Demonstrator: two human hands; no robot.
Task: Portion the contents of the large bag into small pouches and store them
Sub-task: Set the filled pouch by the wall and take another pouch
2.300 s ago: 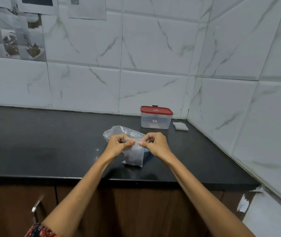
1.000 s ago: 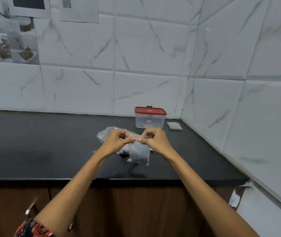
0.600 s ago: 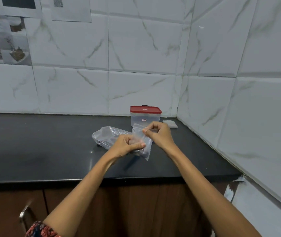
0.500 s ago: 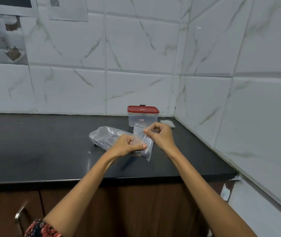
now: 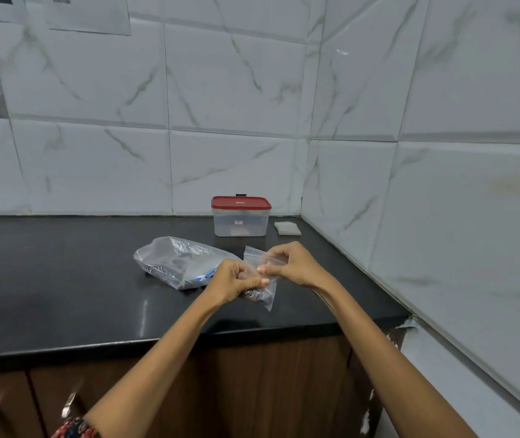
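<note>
Setting: a black kitchen countertop in a corner of white marble-patterned wall tiles, with brown cabinets below.
Small pouch: a clear zip pouch held above the counter between both hands, tilted, with dark contents gathered at its lower end.
Left hand: fingers curled, pinching the pouch's middle with thumb and forefinger.
Right hand: fingers curled, pinching the pouch near its top strip.
Large bag: clear crinkled plastic, lying on the counter just left of the hands.
Container: clear box with a red lid on, near the back wall.
Spare pouches: a flat stack right of the container.
</note>
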